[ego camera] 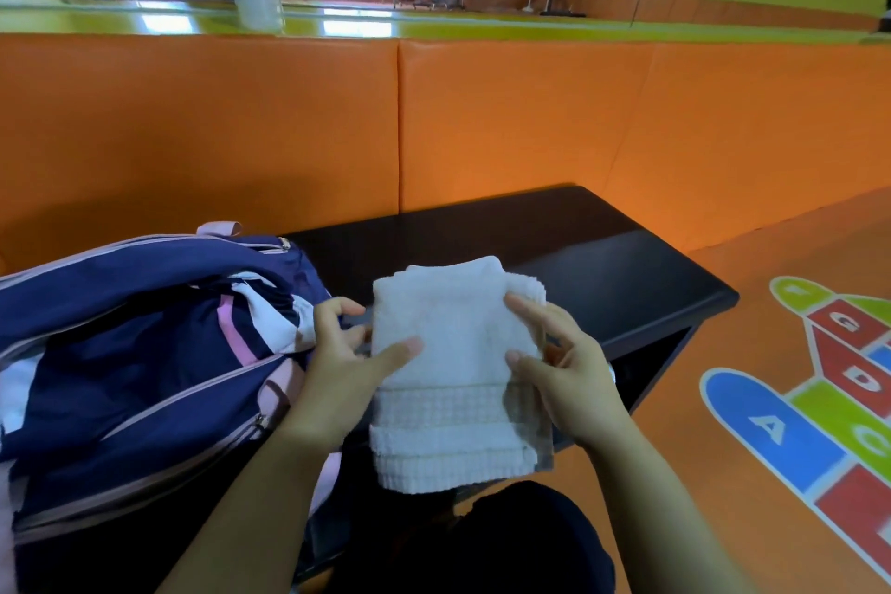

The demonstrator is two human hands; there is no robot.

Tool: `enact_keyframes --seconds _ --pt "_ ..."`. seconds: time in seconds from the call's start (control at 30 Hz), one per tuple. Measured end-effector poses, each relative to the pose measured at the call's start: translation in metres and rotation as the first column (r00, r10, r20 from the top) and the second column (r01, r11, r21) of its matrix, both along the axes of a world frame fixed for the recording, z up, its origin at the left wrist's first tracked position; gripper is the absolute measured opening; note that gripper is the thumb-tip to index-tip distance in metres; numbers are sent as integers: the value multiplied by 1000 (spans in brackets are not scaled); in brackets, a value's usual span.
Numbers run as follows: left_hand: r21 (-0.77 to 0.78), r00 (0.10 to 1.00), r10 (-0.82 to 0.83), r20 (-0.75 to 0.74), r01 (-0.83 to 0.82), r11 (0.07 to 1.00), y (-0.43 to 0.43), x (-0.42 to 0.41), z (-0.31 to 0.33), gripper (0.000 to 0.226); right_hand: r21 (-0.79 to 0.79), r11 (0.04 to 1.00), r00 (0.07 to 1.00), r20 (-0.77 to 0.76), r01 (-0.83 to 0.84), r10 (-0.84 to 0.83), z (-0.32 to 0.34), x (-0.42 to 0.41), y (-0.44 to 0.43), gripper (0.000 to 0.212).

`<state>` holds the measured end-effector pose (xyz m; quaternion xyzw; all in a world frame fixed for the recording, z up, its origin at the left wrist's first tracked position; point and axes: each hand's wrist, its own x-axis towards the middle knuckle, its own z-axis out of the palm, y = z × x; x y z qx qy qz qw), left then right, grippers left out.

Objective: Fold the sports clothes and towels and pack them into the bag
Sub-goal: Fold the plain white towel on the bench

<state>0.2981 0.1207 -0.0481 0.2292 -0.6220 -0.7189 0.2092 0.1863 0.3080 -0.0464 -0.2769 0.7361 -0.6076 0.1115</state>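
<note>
A folded white towel (453, 371) is held up over the near edge of a dark table (602, 275). My left hand (342, 362) grips its left side, thumb on top. My right hand (559, 367) grips its right side, fingers wrapped around the edge. To the left lies a navy bag (120, 376) with pink trim, its zip open. Navy, white and pink sports clothes (260, 309) show inside the bag's opening, right beside my left hand.
An orange padded wall (434, 121) rises directly behind the table. The orange floor on the right carries a coloured hopscotch print (819, 391). A mirror above the padding reflects a hall with a pillar and a far person at a table.
</note>
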Motion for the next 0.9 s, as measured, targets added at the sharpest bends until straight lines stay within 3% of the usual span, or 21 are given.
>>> enact_keyframes --seconds 0.13,0.27,0.37,0.5,0.7,0.8,0.9 --pt "-203 990 -124 74 136 970 -5 -16 -16 45 -48 998 999 34 42 -41 -1 -26 -10 56" --pt "-327 990 -72 123 109 939 -23 -44 -17 33 24 995 995 4 102 -102 1 -60 -27 51" --pt "-400 980 -36 198 114 909 -36 -72 -12 46 117 983 990 -28 144 -142 4 -90 -45 43" --pt "-452 957 -3 289 139 881 -48 -111 -11 71 294 946 991 -66 134 -120 5 -122 -68 45" --pt "-467 893 5 450 231 854 -58 -139 -36 74 493 868 998 -14 60 -61 -16 -141 -83 36" --pt "-484 880 34 474 228 845 -58 -140 -44 67 515 854 997 -52 74 -55 -30 -144 -87 35" --pt "-462 869 43 492 219 860 -59 -138 -49 62 631 765 985 -173 132 -28 -43 -150 -88 32"
